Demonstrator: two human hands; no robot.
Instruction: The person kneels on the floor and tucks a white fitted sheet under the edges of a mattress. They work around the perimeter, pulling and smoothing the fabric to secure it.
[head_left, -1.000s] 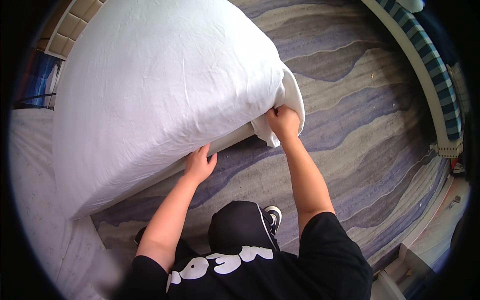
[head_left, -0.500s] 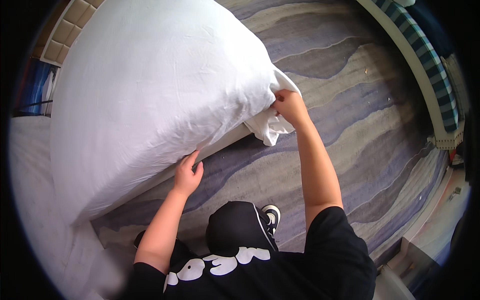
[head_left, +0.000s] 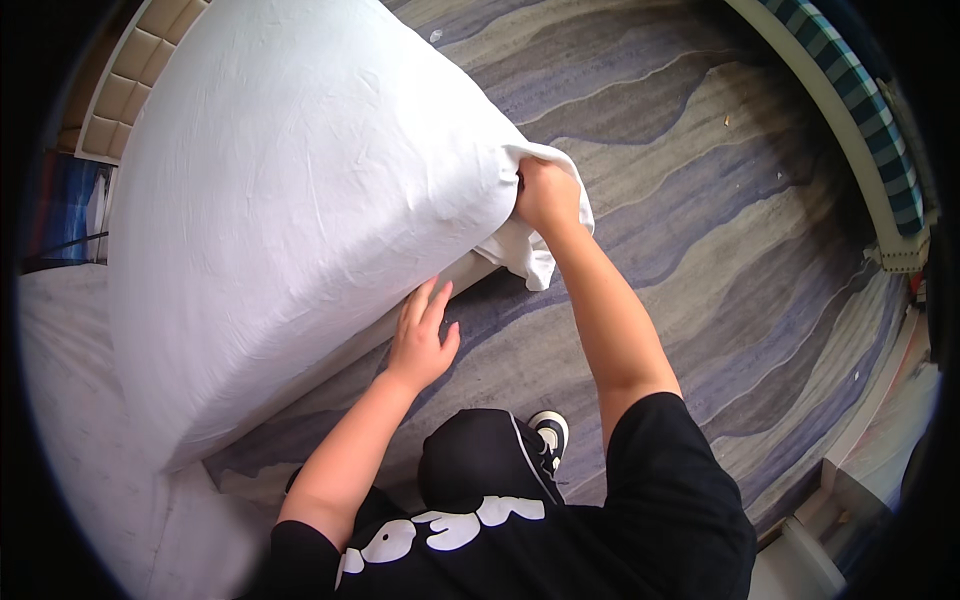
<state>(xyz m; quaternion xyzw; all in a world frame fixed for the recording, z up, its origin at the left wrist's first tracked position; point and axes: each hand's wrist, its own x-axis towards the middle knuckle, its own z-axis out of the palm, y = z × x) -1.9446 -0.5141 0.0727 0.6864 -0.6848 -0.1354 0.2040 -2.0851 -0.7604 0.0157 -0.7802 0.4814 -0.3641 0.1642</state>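
Covering the bed (head_left: 472, 272), whose pale side is left showing beneath, a white sheet (head_left: 300, 200) is spread, its corner toward the right being worked by the right hand (head_left: 550, 195). Compared with half a second ago, that hand has been pushed deeper into the corner's fold, where the fingertips could then be seen; it is now curled on the bunched cloth, though how many fingers are in the grip cannot be made out, since they are covered. The left hand (head_left: 422, 345) has been brought farther along the bed's side toward the corner, its fingers spread wide with nothing held, the tips at or just beside the sheet's lower edge. By this, the corner appears to be better controlled, both hands being nearer together, while a loose flap (head_left: 537, 270) is left hanging below the right one. As for materials, the carpet (head_left: 700, 250) is patterned in wavy bands of grey, tan and dull violet, edged by thin pale lines; the sheet is smooth, pulled fairly flat on top and marked by fine creases; the headboard (head_left: 130, 60) is padded in beige and divided into squarish panels; the flap is softly crumpled, narrowed to a drooping tip.
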